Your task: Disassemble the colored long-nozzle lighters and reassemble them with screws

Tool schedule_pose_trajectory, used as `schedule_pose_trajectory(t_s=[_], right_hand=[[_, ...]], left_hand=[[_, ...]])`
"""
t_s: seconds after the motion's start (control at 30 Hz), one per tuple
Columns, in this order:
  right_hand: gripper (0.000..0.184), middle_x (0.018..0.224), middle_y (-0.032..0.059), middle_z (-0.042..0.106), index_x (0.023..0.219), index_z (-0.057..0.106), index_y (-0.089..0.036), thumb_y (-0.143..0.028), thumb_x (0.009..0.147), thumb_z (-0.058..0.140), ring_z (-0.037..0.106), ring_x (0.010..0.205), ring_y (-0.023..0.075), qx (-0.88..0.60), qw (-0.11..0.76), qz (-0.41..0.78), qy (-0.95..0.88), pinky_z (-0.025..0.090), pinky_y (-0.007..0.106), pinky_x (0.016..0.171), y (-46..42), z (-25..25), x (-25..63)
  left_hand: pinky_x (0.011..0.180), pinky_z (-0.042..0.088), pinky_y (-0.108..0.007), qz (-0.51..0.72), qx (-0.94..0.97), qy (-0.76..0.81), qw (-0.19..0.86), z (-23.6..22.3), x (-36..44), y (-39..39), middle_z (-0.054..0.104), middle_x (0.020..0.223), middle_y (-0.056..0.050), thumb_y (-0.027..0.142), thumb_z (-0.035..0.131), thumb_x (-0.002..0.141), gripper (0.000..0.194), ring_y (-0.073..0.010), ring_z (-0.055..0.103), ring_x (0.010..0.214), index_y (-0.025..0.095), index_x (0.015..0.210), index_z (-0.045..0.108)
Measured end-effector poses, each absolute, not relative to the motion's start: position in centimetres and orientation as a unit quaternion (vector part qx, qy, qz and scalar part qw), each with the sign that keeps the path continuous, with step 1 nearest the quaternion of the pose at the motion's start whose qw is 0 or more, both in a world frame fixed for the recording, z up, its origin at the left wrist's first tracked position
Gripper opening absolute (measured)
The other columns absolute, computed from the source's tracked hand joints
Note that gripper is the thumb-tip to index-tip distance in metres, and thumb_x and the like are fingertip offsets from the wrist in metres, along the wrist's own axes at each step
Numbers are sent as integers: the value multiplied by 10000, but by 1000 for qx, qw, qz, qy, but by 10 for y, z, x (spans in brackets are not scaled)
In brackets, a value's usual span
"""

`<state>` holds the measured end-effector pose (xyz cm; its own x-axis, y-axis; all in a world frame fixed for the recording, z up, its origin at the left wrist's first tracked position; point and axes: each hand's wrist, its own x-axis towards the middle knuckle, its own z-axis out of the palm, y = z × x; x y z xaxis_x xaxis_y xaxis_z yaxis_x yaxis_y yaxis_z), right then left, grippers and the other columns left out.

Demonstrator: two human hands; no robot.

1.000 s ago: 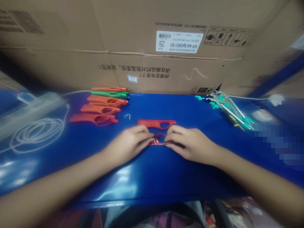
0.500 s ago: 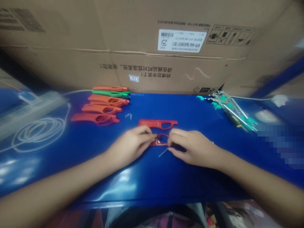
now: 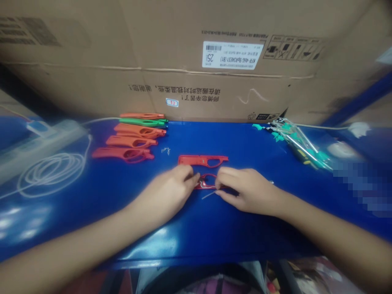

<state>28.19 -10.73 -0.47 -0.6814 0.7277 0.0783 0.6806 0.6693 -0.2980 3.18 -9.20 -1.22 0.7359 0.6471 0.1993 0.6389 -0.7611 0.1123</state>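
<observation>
Left hand [image 3: 170, 188] curled in, thumb and fingertips bunched at the 9 o'clock end of the red shell [image 3: 204, 183]; whether they're pinching anything, can't tell! Right hand [image 3: 245, 190] opposite at 3 o'clock, thumb and forefinger nipping a thin clear strip [image 3: 208, 195] that sticks out toward 8 o'clock. Shell's on the blue table [image 3: 226, 241], between the hands, long axis nine to three, ends covered. And just beyond, at 12 o'clock, a second red half [image 3: 196, 161], narrow nose pointing to 3!
</observation>
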Motion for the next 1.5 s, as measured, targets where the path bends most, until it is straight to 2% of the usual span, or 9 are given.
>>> schedule_pose_trajectory(t_s=[0.17,0.4,0.5,0.63,0.73,0.83,1.07,1.4,1.5], right_hand=[[58,933,-3,634,939,592,-217,-259,956,556,564,729,126,-389,101,122,-907,338,264,607,-107,-7,281],[371,873,7,611,899,592,-197,-532,1006,472,543,705,130,-376,102,121,-913,335,264,591,-105,2,285],[377,859,19,606,873,593,-188,-441,1054,379,540,696,128,-378,100,104,-915,331,265,591,-104,1,284],[248,874,17,632,882,606,-194,-333,1023,456,540,672,118,-397,116,88,-906,322,258,571,-104,-5,282],[143,926,15,669,969,635,-205,-307,977,535,594,720,122,-418,145,110,-890,367,246,592,-105,-9,281],[200,1044,52,687,1075,676,-202,-302,976,533,644,810,149,-432,163,99,-881,416,250,622,-105,-13,279],[237,968,54,694,1009,755,-199,-235,974,524,641,787,140,-432,216,140,-865,469,258,674,-108,-13,276],[280,1098,71,656,1209,599,-215,-206,932,563,622,937,182,-403,185,210,-871,492,300,769,-108,-6,283],[172,1034,51,647,1111,593,-221,-192,951,536,604,894,160,-385,166,225,-880,472,273,736,-107,-2,287]], left_hand=[[791,553,-459,90,946,309,-49,-12,29,-100,638,1098,-164,256,481,1024,373,-299,599,965,71,1320,614],[834,536,-379,167,941,289,55,-16,22,-89,668,1071,-97,271,503,1031,288,-218,609,948,147,1231,669],[743,534,-389,138,952,271,-31,-16,24,-90,674,1029,-103,240,491,1030,285,-238,615,895,126,1213,677],[744,553,-423,105,956,256,-98,-16,28,-95,666,991,-128,177,477,1020,284,-268,624,901,56,1185,673],[782,579,-410,134,953,267,-41,-17,29,-96,669,1008,-132,199,461,1032,293,-249,633,907,66,1178,678],[803,591,-373,168,945,279,31,-17,29,-95,678,1045,-127,231,461,1040,296,-222,639,919,94,1201,668],[832,589,-391,189,933,294,89,-19,30,-96,672,1088,-137,239,500,1024,300,-239,640,968,102,1250,642],[951,514,-413,174,931,278,160,-15,32,-92,635,1142,-95,193,472,1029,234,-229,561,1056,183,1193,638],[981,501,-428,176,936,266,152,-17,31,-91,615,1197,-100,178,460,1029,271,-236,535,1099,212,1225,644]])
